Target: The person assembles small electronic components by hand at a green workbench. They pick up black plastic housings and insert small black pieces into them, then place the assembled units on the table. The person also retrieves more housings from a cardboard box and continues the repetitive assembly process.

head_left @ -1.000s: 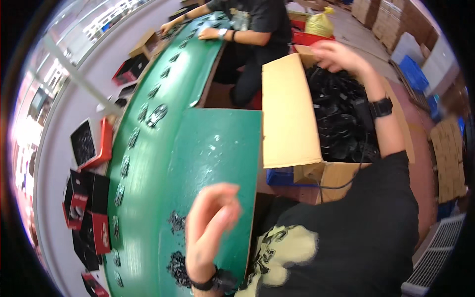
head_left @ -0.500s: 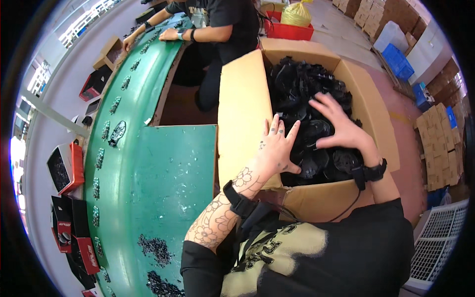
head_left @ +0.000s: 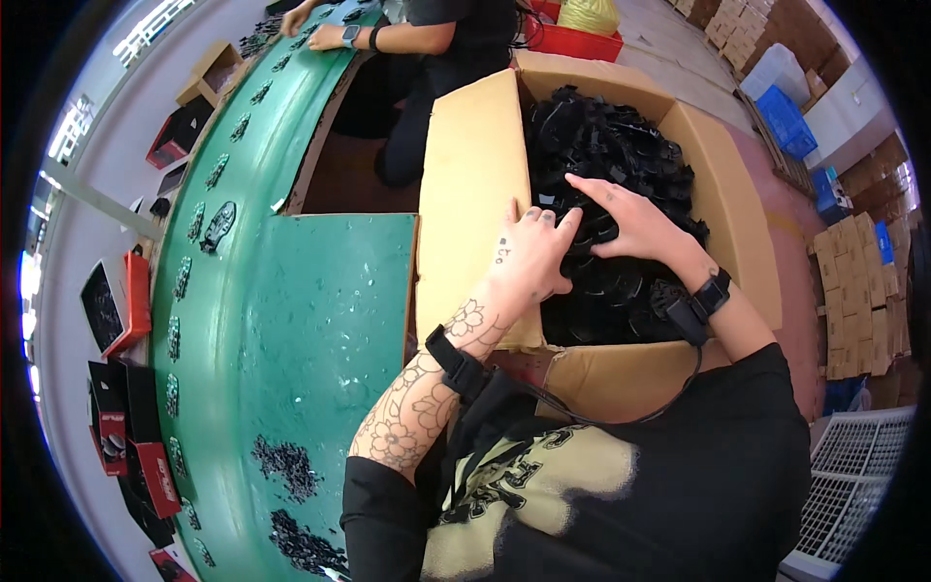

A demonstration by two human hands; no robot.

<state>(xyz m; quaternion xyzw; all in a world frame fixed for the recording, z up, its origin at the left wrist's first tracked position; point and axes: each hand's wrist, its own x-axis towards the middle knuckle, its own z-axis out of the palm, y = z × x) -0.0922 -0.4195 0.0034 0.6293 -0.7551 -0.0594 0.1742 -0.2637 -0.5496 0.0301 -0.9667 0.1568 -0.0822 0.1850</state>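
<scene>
left forearm [head_left: 417, 407]: nearest to the camera, comes up from the lower edge, black band at the wrist.
left hand [head_left: 531, 254]: lies on the inner edge of the cardboard box's [head_left: 737, 223] left flap [head_left: 470, 204], fingertips over the rim and touching the black parts [head_left: 611, 155].
left grip: fingers loosely curled, half open; cannot tell whether anything is pinched under them.
right hand [head_left: 630, 221]: palm down on top of the pile, just right of the left hand, fingers spread and pointing left and away.
right grip: flat and open on the heap, closed around nothing that I can see.
black parts: fill the box to the brim, directly under and beyond both hands. Tangled heap, so no single long axis or heading can be read for any one piece.
key relation: pile lies ahead of and below both grips; right hand sits deeper in it, left hand only at its near-left edge.
box: long axis runs away from the person, open top, flaps folded out.
green surface [head_left: 320, 320]: left of the box, small dark clusters [head_left: 286, 466] at its near end.
belt [head_left: 208, 223]: curves away on the left, carrying spaced dark pieces.
red-and-black cases [head_left: 116, 301]: stacked on the far left beside the belt.
other person [head_left: 427, 39]: far end, hands on the belt, apart from these hands.
</scene>
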